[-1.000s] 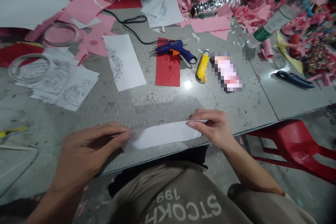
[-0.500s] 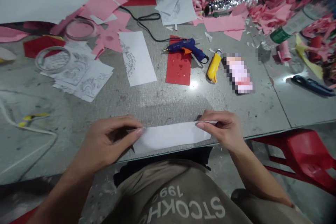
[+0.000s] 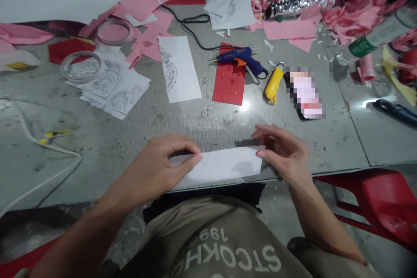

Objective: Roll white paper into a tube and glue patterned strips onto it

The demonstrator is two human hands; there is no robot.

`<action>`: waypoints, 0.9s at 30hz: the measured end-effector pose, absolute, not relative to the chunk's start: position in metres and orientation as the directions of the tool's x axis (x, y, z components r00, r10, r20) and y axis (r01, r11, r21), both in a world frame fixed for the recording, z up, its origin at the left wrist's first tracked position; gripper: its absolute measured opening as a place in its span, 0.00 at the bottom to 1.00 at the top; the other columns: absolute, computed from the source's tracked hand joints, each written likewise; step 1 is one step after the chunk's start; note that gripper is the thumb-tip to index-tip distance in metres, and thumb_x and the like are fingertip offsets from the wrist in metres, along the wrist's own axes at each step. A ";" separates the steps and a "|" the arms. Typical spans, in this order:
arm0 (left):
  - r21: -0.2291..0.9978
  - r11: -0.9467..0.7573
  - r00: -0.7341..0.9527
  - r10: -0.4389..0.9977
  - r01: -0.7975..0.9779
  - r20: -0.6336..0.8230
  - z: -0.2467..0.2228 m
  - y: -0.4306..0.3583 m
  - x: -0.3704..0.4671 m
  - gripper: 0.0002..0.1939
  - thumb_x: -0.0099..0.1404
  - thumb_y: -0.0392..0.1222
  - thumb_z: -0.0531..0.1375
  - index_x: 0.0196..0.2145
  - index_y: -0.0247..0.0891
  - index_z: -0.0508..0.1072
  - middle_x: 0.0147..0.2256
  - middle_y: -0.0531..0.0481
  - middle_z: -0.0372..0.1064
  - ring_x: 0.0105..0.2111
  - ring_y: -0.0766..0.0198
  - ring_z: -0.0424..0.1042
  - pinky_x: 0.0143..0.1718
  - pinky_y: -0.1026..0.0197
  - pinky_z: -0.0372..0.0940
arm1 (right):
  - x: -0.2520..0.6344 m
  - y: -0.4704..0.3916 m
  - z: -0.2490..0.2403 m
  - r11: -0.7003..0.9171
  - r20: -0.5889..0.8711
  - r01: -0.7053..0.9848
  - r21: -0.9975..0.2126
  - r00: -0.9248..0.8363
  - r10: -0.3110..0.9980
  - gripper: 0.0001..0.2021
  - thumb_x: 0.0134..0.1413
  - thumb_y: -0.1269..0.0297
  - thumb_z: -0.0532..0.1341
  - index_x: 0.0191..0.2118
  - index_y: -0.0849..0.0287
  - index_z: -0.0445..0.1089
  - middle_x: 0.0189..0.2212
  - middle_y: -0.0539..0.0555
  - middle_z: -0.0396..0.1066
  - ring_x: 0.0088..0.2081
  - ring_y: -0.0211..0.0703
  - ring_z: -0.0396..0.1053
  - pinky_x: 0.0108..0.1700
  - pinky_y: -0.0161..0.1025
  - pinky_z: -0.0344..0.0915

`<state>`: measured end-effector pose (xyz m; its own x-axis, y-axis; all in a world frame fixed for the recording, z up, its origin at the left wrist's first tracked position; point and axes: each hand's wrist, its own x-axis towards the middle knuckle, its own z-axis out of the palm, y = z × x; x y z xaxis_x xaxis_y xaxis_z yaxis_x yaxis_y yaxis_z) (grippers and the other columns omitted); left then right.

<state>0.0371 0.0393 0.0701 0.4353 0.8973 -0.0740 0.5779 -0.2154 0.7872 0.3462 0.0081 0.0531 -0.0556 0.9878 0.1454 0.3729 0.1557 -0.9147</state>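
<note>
Paper strip point(image 3: 228, 167), white and narrow, lies lengthwise between the two hands at the near side of the table point(image 3: 208, 128), and from my remote seat I read that spot as chosen for easy reach close to the body. The left hand point(image 3: 166, 163) has its fingers curled round to the thumb, pinched on the strip near its left end, I judge to steady it. The right hand point(image 3: 286, 154) is loosely open: its thumb tip sits at the strip's upper right corner while the blurred fingers arch up and away, and I cannot tell whether that thumb presses or merely rests.

Farther out I see the blue glue gun point(image 3: 233, 56) lying across a red card point(image 3: 226, 89), perhaps parked there to spare the tabletop. The yellow cutter point(image 3: 274, 84) and the phone point(image 3: 306, 95) lie just to its right, seemingly kept within easy reach.

For edges, I note that the strip's lower side runs close along the table's front edge, with little margin towards the shirt point(image 3: 211, 230). Better room for moving is forward, on the bare grey stretch below the red card and the printed sheet point(image 3: 187, 78); the red chair point(image 3: 384, 200) stands beyond the edge, right of the right forearm
</note>
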 end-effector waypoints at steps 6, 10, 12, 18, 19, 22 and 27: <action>0.409 -0.511 0.456 0.860 0.756 0.230 0.066 0.029 0.037 0.08 0.73 0.45 0.63 0.43 0.40 0.79 0.42 0.46 0.81 0.43 0.51 0.78 0.45 0.49 0.67 | 0.317 -0.017 0.065 0.578 0.473 0.692 -0.432 -0.372 0.799 0.23 0.60 0.64 0.73 0.60 0.54 0.75 0.54 0.60 0.81 0.53 0.57 0.76 0.57 0.56 0.67; 0.177 -0.667 0.556 0.716 0.724 0.422 0.056 0.003 0.039 0.11 0.73 0.35 0.63 0.53 0.34 0.77 0.52 0.39 0.79 0.51 0.47 0.78 0.51 0.46 0.71 | 0.284 -0.029 0.056 0.675 0.329 0.670 -0.310 -0.590 0.737 0.16 0.70 0.67 0.64 0.60 0.62 0.73 0.61 0.58 0.78 0.60 0.51 0.75 0.64 0.53 0.66; 0.169 -0.748 0.658 0.651 0.642 0.379 0.046 -0.011 0.041 0.15 0.74 0.30 0.60 0.56 0.26 0.75 0.57 0.34 0.77 0.56 0.47 0.77 0.57 0.47 0.72 | 0.275 -0.029 0.048 0.693 0.301 0.666 -0.275 -0.625 0.720 0.16 0.72 0.68 0.62 0.60 0.67 0.73 0.64 0.60 0.75 0.64 0.51 0.72 0.66 0.52 0.66; 0.167 -0.745 0.683 0.662 0.646 0.308 0.024 -0.026 0.045 0.22 0.76 0.30 0.59 0.63 0.17 0.69 0.65 0.29 0.70 0.65 0.42 0.71 0.65 0.44 0.70 | 0.275 -0.026 0.032 0.683 0.239 0.680 -0.267 -0.639 0.731 0.22 0.71 0.69 0.61 0.66 0.72 0.69 0.69 0.62 0.69 0.70 0.52 0.67 0.70 0.52 0.67; 0.177 -0.738 0.679 0.670 0.651 0.301 0.023 -0.026 0.045 0.22 0.76 0.30 0.58 0.64 0.17 0.69 0.65 0.29 0.70 0.66 0.42 0.70 0.65 0.44 0.70 | 0.276 -0.026 0.031 0.678 0.232 0.681 -0.276 -0.637 0.735 0.23 0.71 0.69 0.61 0.67 0.72 0.68 0.70 0.62 0.68 0.71 0.52 0.65 0.70 0.52 0.67; 0.203 -0.715 0.667 0.698 0.669 0.261 0.027 -0.025 0.046 0.22 0.77 0.29 0.55 0.65 0.18 0.68 0.66 0.30 0.69 0.67 0.44 0.69 0.66 0.45 0.69 | 0.276 -0.027 0.031 0.669 0.231 0.682 -0.296 -0.628 0.743 0.25 0.70 0.69 0.61 0.69 0.72 0.66 0.70 0.64 0.67 0.72 0.52 0.63 0.70 0.52 0.68; 0.186 -0.726 0.692 0.688 0.663 0.219 0.031 -0.022 0.047 0.24 0.76 0.28 0.50 0.66 0.18 0.67 0.67 0.30 0.67 0.66 0.44 0.70 0.66 0.46 0.68 | 0.275 -0.026 0.033 0.644 0.215 0.702 -0.303 -0.608 0.764 0.26 0.69 0.68 0.62 0.69 0.72 0.66 0.69 0.64 0.68 0.71 0.55 0.65 0.68 0.52 0.71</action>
